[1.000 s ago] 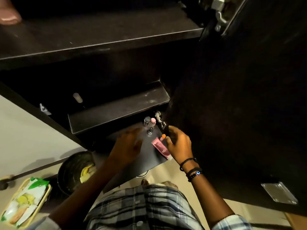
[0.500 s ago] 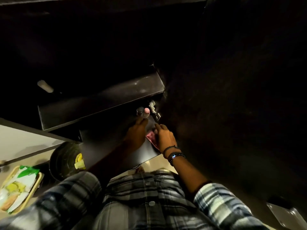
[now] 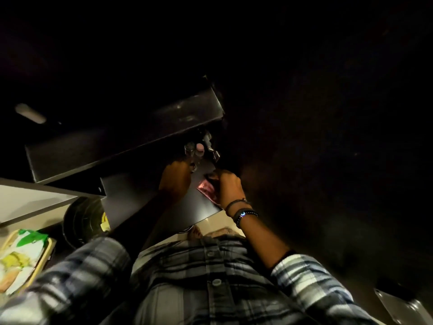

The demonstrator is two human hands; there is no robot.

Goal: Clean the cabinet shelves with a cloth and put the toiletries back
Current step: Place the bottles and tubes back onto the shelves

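The scene is very dark. A pink tube (image 3: 207, 190) lies on the lowest dark shelf (image 3: 145, 195) of the cabinet. My right hand (image 3: 228, 186) lies over the tube's far end with fingers curled on it. My left hand (image 3: 175, 181) reaches onto the same shelf toward two small bottles (image 3: 194, 148), one with a clear cap and one with a pink cap, standing at the back right by a metal door hinge (image 3: 210, 148). A small item shows at its fingertips, and whether it is held is too dark to tell. No cloth is visible.
A second dark shelf (image 3: 105, 146) juts out above the lower one. The open cabinet door (image 3: 328, 160) fills the right side. On the floor at left sit a black bin (image 3: 82, 221) with yellow scraps and a tray with a printed packet (image 3: 18, 259).
My head has dropped and leaned in, so the upper shelves have left the view. My right hand shifted onto the pink tube; my left hand moved toward the small bottles.
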